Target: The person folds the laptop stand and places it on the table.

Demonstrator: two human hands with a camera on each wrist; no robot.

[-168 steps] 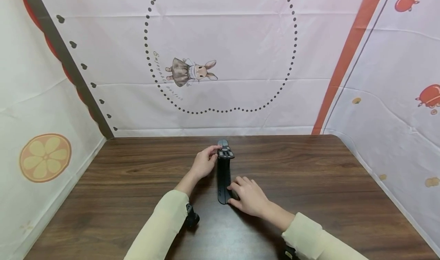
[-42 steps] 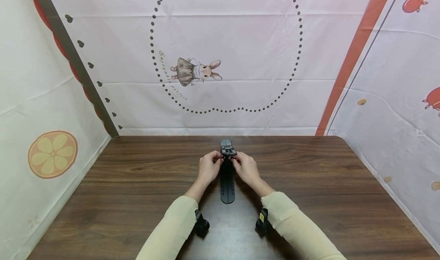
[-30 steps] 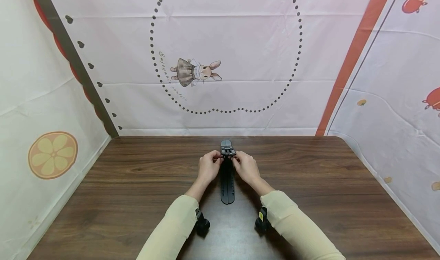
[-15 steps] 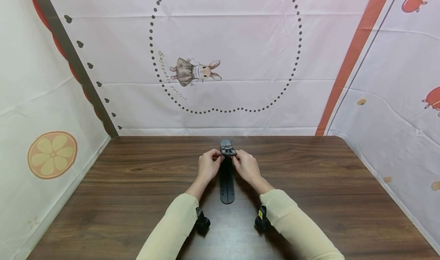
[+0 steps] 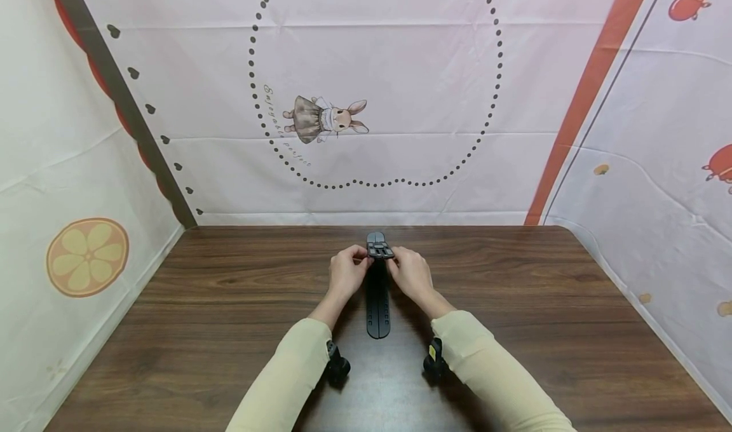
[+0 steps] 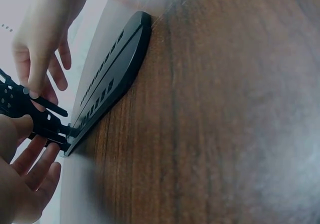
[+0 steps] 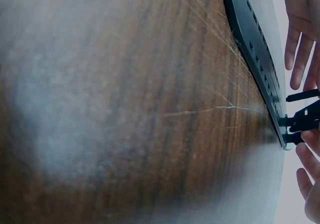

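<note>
A black stand [image 5: 377,311], with a long, rounded, slotted base and a raised plate [image 5: 380,249] at its far end, lies lengthwise on the table in the head view. My left hand [image 5: 346,273] grips the left side just under the plate. On the right side my right hand [image 5: 412,273] pinches the same part. The left wrist view shows the slotted base [image 6: 112,79], with my left hand [image 6: 30,179] below and my right hand [image 6: 47,39] above at the black upright part. Fingertips behind the plate are hidden in the head view.
The brown wooden table [image 5: 240,292] carries the stand. White printed cloth [image 5: 400,89] hangs behind it and on both sides. A small black camera [image 5: 337,368] is worn on the left wrist, another camera [image 5: 436,362] on the right.
Since the earliest frame my right hand has moved from the base's near end up to the plate. Both slot rows now show. In the last second my right hand has shifted slightly farther away.
</note>
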